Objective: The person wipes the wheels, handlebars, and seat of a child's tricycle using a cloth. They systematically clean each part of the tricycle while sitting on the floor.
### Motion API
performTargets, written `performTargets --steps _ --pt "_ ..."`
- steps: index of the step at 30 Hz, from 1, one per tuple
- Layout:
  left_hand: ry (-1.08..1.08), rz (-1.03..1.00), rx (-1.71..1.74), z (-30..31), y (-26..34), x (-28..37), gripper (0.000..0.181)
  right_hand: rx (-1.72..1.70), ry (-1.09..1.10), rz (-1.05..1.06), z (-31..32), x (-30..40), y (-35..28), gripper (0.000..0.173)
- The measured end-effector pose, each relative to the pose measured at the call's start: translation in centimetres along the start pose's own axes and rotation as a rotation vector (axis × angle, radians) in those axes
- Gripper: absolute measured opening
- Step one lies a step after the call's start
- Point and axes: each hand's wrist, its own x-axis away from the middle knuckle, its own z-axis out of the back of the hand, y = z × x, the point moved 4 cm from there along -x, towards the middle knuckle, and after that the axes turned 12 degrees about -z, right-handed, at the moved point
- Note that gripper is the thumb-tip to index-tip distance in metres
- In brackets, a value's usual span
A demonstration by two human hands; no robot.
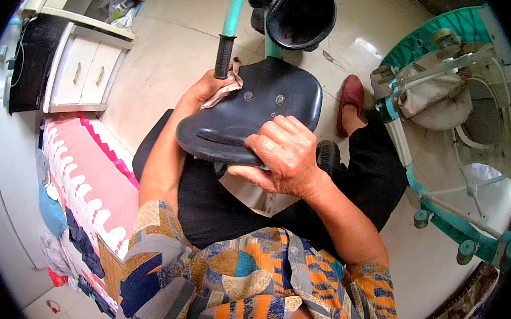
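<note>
A child's tricycle with a black plastic seat (251, 110) stands between my knees. My left hand (210, 87) has a pale pink cloth (227, 91) in its fingers, pressed at the left edge of the seat. Just above that hand is the black handlebar grip (225, 56), at the end of a mint-green handlebar (236, 5). My right hand (284, 152) grips the seat's near edge, fingers over the top and thumb extended along the rim. Two bolts show in the seat. Beyond it sits a black oval basket (302, 14). A black wheel (328, 156) shows partly beside my right hand.
On the right a green baby walker (435, 46) with castors rests tipped on its side. To the left are a bed with a pink and white cover (81, 173) and a white cabinet (86, 71). My foot wears a red shoe (351, 100) on the tiled floor (161, 45).
</note>
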Motion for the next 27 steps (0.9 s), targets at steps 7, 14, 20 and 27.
performTargets --steps 7,14,20,27 --pt "-0.304 -0.235 -0.733 -3.8 3.5 -4.5 0.031 -0.010 0.043 -0.017 -0.3 0.4 0.6 0.040" --pt "-0.283 -0.483 -0.684 -3.7 1.4 -4.3 0.029 -0.013 0.027 -0.016 -0.3 0.5 0.4 0.040" --pt "0.046 -0.323 -0.574 1.5 -1.8 -1.8 0.031 0.013 -0.018 0.004 -0.2 0.0 0.5 0.041" --pt "0.202 0.161 -0.127 -2.2 1.5 5.7 0.042 0.010 0.039 0.005 -0.1 0.3 0.6 0.041"
